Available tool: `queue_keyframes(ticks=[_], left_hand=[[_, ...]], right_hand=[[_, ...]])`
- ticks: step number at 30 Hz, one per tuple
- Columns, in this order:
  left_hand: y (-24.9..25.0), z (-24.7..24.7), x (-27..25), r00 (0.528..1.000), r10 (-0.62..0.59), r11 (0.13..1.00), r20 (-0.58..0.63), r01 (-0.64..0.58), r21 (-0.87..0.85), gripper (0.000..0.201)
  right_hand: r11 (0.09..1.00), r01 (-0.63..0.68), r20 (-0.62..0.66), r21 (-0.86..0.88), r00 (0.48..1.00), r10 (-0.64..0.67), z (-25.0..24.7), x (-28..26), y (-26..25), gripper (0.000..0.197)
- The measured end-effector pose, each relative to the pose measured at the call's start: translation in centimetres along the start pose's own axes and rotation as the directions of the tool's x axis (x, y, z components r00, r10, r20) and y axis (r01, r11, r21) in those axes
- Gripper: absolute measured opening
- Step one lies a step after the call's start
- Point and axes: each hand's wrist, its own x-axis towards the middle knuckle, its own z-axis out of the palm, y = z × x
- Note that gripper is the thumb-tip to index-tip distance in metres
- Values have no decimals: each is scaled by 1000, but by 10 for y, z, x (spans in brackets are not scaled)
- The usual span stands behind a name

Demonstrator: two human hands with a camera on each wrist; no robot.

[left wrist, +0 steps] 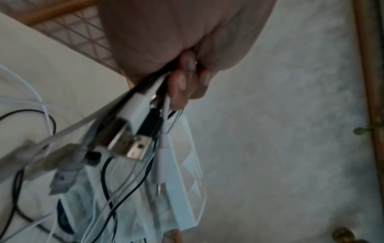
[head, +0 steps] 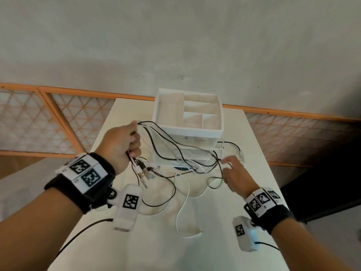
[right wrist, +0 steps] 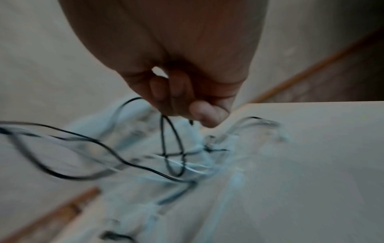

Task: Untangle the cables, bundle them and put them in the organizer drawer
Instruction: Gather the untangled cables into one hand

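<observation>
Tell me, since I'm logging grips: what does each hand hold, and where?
The left hand grips several cables just behind their plugs. The right hand pinches a loop of black cable mid-length.

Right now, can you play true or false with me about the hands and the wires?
1. The left hand grips a bunch of cables. True.
2. The plugs hang below the left hand. True.
3. The cables are already in the organizer. False: they trail over the table in front of it, and the top tray looks empty.
4. The right hand lies flat and holds nothing. False: its fingers curl round a black cable.
5. All the cables are black. False: some are white.
</observation>
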Motion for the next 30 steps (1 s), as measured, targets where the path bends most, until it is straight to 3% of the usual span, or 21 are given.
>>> queue_keyframes(ticks=[3, 5, 9, 10, 11, 13, 14, 16, 17, 19, 21, 24, 27, 30], left_hand=[[8, -5, 0, 999, 37, 998, -31, -39, -48, 36], [10, -4, 1, 997, 52, 996, -57, -56, -73, 36], [6, 1, 0, 997, 79, 995, -23, -80, -54, 35], [5, 3, -1, 996, 88, 995, -2, -88, -37, 33], [4, 6, -3, 995, 99, 995, 19, -99, -12, 32], [4, 11, -8, 991, 119, 991, 69, -122, 53, 29], [4, 15, -11, 987, 123, 988, 104, -131, 82, 28], [4, 25, -19, 975, 119, 981, 188, -145, 129, 26], [4, 31, -24, 966, 114, 977, 233, -152, 150, 26], [4, 45, -36, 941, 103, 967, 321, -170, 187, 25], [8, 60, -47, 916, 107, 959, 387, -198, 204, 25], [23, 69, -55, 896, 146, 960, 419, -231, 160, 25], [41, 62, -53, 904, 208, 962, 375, -259, 91, 24], [49, 47, -47, 929, 228, 968, 292, -249, 36, 27]], right_hand=[[909, -272, -34, -315, 961, 276, -18, 19, 63, 19], [783, -339, -39, -522, 926, 375, -25, 19, 89, 19], [759, -419, -113, -499, 899, 423, -22, 8, 91, 17], [758, -427, -128, -493, 897, 423, -18, 12, 96, 23], [810, -469, -156, -352, 882, 444, -13, 14, 96, 38], [877, -427, -159, -220, 903, 400, -9, 14, 90, 61], [895, -380, -153, -233, 923, 352, -9, 12, 75, 63], [943, -209, -143, -258, 974, 177, -2, 2, 32, 52], [970, -79, -78, -232, 995, 63, 2, -6, 7, 46], [976, 115, 76, -187, 992, -102, 16, -15, -33, 38], [956, 186, 119, -225, 980, -163, 38, -15, -52, 25], [963, 143, -65, -229, 985, -161, 65, -3, -37, 9], [979, 5, -141, -205, 989, -34, 70, 2, 8, 19], [971, -44, -148, -236, 989, 9, 57, -6, 46, 45]])
